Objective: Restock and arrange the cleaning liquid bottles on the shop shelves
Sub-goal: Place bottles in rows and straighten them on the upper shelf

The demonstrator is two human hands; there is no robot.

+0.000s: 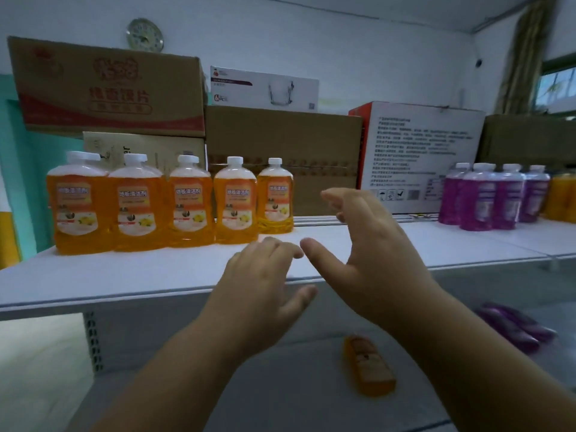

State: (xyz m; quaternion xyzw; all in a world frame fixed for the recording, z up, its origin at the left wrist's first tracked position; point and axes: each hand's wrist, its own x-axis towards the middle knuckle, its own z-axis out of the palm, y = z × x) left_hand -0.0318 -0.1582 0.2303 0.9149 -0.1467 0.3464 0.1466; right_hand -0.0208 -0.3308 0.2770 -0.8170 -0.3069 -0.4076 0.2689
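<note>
Several orange cleaning liquid bottles (190, 202) with white caps stand in a row on the left of the white top shelf (124, 275). Several purple bottles (486, 198) stand at the shelf's right. On the lower shelf one orange bottle (367, 364) lies on its side, and purple bottles (514, 325) lie further right. My left hand (261, 291) hovers at the shelf's front edge with relaxed fingers, holding nothing. My right hand (371, 247) is raised beside it, fingers spread, thumb out, just right of the orange row and holding nothing.
Cardboard boxes (280, 157) and a white printed carton (417, 157) are stacked behind the bottles against the wall. More orange bottles (564, 198) stand at the far right. A perforated shelf upright (92, 341) stands at lower left. A bare stretch of shelf lies between orange and purple rows.
</note>
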